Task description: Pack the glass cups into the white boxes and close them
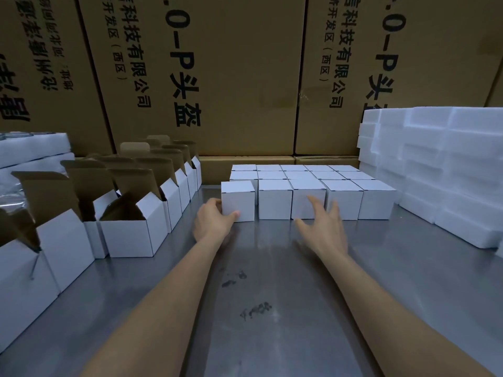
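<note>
Brown cartons [245, 77] behind steel table [272, 268]

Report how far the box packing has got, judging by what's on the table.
Done: a block of closed white boxes stands in rows at the back of the metal table. In hand: the left hand grips one more closed box at the block's left end; the right hand hovers open beside it. Left: many open boxes wait on the left, flaps up. No glass cups are visible.

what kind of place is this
Likely a packing station in a warehouse: tall printed shipping cartons form the backdrop, closed white boxes stand in rows on a steel table, and foam blocks are stacked alongside.
</note>
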